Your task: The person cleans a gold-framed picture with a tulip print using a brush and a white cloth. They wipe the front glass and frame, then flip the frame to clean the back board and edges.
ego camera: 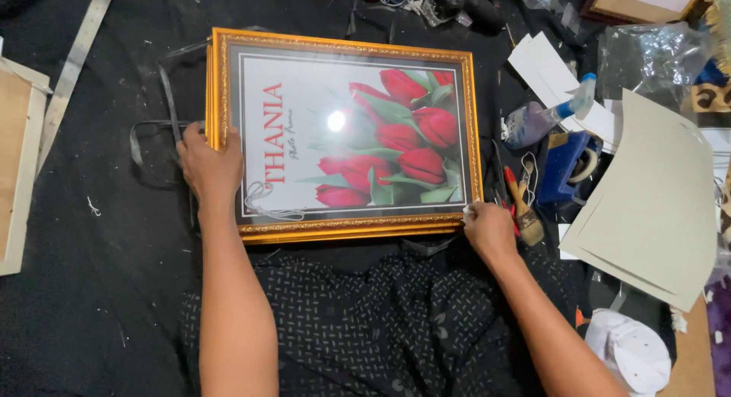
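A gold-framed picture [343, 47] with red tulips under glass lies flat on a black cloth in front of me. It seems to rest on a stack of similar gold frames. My left hand [209, 165] grips the frame's left edge, thumb over the gold moulding. My right hand [487, 228] pinches the near right corner with closed fingers, and a small pale scrap shows at the fingertips. My lap in dark patterned cloth sits just below the frame.
Right of the frame lie a paintbrush [524, 210], a blue tape dispenser [565, 167], a spray bottle [542, 117] and grey card sheets [655, 207]. A metal ruler [72, 70] and a board [15, 161] lie at left. A white cap [630, 351] is at lower right.
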